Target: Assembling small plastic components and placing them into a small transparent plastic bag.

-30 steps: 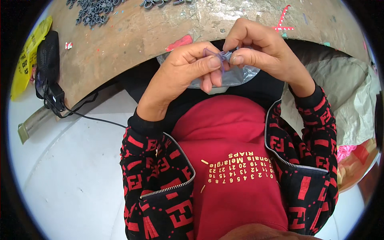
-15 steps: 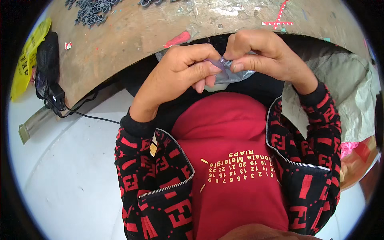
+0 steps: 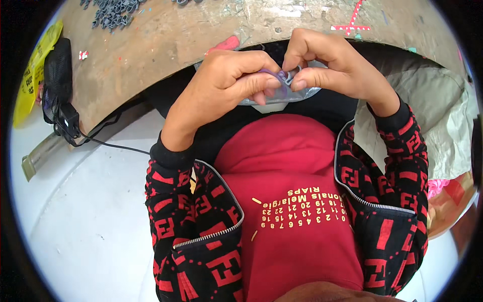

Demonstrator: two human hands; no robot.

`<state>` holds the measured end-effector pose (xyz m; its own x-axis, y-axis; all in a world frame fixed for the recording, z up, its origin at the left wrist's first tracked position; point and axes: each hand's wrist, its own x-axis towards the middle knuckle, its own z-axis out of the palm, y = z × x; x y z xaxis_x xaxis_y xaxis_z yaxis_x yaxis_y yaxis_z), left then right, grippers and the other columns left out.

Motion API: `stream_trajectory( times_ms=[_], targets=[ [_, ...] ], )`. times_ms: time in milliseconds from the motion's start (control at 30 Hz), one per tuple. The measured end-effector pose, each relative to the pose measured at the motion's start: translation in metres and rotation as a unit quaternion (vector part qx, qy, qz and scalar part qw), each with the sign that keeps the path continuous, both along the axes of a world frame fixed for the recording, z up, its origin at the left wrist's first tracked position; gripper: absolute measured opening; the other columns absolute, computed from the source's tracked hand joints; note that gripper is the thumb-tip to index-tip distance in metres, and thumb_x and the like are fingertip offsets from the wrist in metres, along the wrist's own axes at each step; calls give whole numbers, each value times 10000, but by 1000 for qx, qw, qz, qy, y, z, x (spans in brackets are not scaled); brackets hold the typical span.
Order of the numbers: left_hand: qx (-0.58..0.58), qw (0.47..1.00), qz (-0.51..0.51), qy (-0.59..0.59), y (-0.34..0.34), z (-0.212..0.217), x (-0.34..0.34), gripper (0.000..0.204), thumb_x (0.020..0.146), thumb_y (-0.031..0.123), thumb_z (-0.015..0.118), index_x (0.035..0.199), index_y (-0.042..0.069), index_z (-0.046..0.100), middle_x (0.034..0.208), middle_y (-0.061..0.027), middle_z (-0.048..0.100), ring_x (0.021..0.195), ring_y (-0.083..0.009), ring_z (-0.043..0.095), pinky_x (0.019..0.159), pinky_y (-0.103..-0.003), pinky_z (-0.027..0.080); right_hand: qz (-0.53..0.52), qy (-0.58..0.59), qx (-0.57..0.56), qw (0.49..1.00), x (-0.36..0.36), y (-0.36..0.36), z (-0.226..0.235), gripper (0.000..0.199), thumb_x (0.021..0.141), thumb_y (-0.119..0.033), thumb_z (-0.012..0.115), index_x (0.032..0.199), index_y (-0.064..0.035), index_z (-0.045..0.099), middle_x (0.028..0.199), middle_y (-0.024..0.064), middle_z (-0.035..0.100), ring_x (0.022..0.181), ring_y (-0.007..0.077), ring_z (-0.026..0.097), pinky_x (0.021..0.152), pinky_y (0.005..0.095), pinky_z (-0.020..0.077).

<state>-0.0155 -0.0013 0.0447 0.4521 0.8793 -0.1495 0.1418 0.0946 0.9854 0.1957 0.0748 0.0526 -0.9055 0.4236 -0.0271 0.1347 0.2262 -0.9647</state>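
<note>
Bridging both pinches, small thin purple flexible strip [image 3: 283, 79] is clamped by left hand [image 3: 221, 80]; small grey-blue curved piece [image 3: 289, 77], immediately right, is pinched by right hand [image 3: 334, 65]. Hands equally near; long axis cannot be told.

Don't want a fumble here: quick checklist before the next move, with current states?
1. Left hand gripping the purple piece: ok.
2. Right hand gripping the small grey piece: ok.
3. Grey piece in full view: not ok, partly hidden.
4. Purple and grey pieces fastened together: cannot tell.
5. Left cuff and right cuff back at the wrists: ok.
6. Grey pile apart from both hands: ok.
</note>
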Motion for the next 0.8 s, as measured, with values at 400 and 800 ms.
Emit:
stream_trajectory(
  times_ms=[400,800],
  targets=[
    [19,998,62,-18,-10,-9,17,69,836,37,554,838,-24,586,668,-61,592,545,-91,569,501,-216,450,5,78,-15,997,5,1,-23,175,782,-131,666,815,-10,546,807,75,597,760,172,570,688,282,441],
    [-3,996,62,56,-16,-13,-1,87,827,42,542,858,-24,588,706,-56,597,545,-98,551,510,-222,432,-14,-69,146,987,-4,8,14,273,824,-124,600,1068,-21,539,817,91,591,764,212,589,684,303,462]
  ],
)
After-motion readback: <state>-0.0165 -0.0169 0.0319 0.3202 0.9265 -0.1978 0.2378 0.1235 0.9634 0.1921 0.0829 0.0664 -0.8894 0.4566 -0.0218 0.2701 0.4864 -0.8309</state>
